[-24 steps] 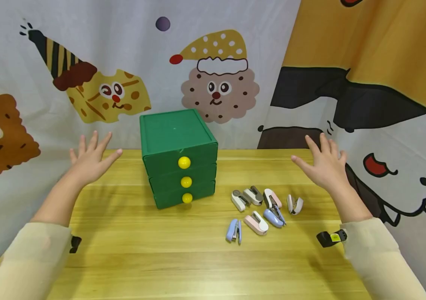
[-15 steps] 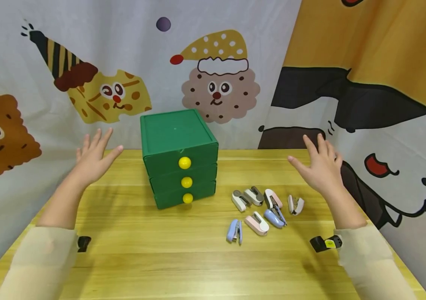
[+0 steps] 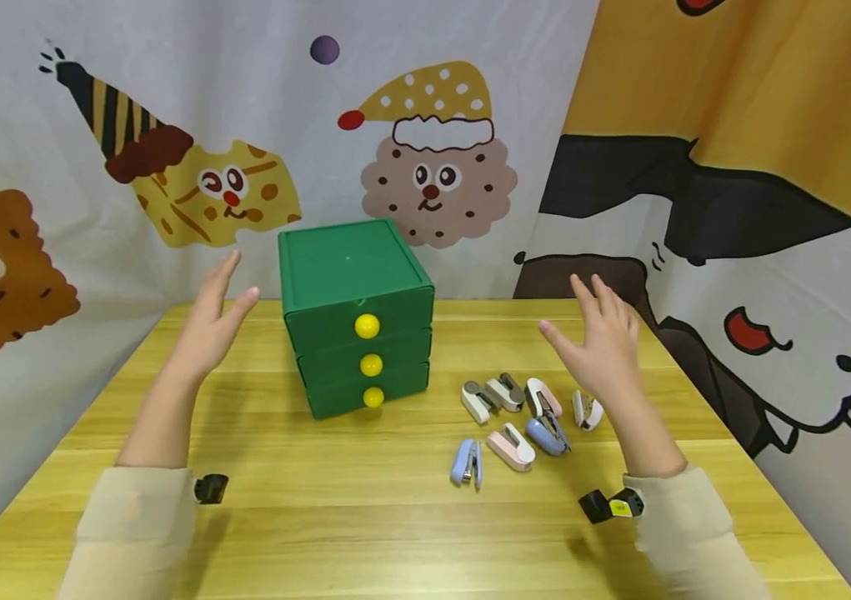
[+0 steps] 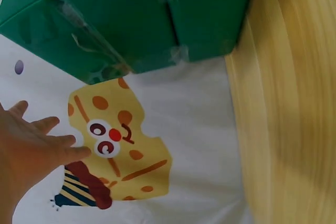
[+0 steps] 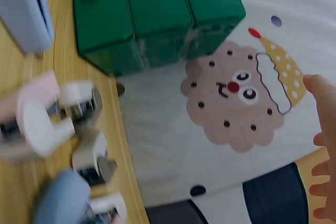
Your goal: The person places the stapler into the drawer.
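Note:
My left hand hovers above the table to the left of a green drawer box, fingers stretched out and holding nothing. On the other side my right hand is raised over the table, fingers spread, beyond several small staplers. Nearest it are a white stapler and a blue stapler. A pink stapler and another blue stapler lie closer to the front. The box has three drawers with yellow knobs, all pushed in. In the left wrist view its green side is close.
The wooden table runs back to a printed cloth hanging behind and at the sides. A grey-white stapler stands near the box's right side. Black wrist cameras sit at both sleeves.
Both hands have moved inward: the left toward the box, the right leftward toward the staplers. The box and staplers have stayed put.

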`<state>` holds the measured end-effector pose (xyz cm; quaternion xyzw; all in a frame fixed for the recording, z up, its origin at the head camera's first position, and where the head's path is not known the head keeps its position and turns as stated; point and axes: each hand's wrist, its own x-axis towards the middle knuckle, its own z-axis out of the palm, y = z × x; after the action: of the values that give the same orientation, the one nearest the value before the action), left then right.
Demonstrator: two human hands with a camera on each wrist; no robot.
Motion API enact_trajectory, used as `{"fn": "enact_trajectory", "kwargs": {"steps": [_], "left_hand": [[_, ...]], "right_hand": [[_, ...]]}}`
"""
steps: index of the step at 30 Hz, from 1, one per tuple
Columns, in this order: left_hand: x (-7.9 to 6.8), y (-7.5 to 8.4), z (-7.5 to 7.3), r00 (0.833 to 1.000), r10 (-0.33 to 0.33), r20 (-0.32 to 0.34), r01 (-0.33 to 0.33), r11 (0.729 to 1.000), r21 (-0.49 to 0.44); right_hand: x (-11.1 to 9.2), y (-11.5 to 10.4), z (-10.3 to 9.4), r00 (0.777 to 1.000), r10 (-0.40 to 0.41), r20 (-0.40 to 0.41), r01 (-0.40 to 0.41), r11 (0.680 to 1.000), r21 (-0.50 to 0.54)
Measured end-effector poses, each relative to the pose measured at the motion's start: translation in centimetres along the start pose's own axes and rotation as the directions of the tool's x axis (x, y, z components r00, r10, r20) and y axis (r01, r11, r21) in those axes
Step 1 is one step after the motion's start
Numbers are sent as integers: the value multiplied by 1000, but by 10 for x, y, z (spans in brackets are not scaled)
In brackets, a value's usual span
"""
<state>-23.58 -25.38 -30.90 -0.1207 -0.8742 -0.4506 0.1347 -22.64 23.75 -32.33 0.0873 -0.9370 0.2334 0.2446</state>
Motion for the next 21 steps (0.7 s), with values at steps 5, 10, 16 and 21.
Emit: {"fn": "enact_trajectory", "kwargs": {"steps": [5, 10, 16, 21], "left_hand": [[0, -4, 10, 1000, -25, -13, 24, 993, -116], [3, -8, 22, 1000, -18, -23, 13, 979, -205], [2, -4, 30, 998, -36, -48, 22, 960, -280], [3, -5, 34, 998, -17, -68, -4, 955, -296]], "right_hand": [[-4, -15, 15, 997, -34, -64, 39, 996, 81], [-7, -31, 26, 993, -49, -107, 66, 985, 160], [-12, -52, 38, 981, -90, -171, 131, 960, 247], [-16, -69, 50, 975, -121, -189, 175, 936, 306]]}}
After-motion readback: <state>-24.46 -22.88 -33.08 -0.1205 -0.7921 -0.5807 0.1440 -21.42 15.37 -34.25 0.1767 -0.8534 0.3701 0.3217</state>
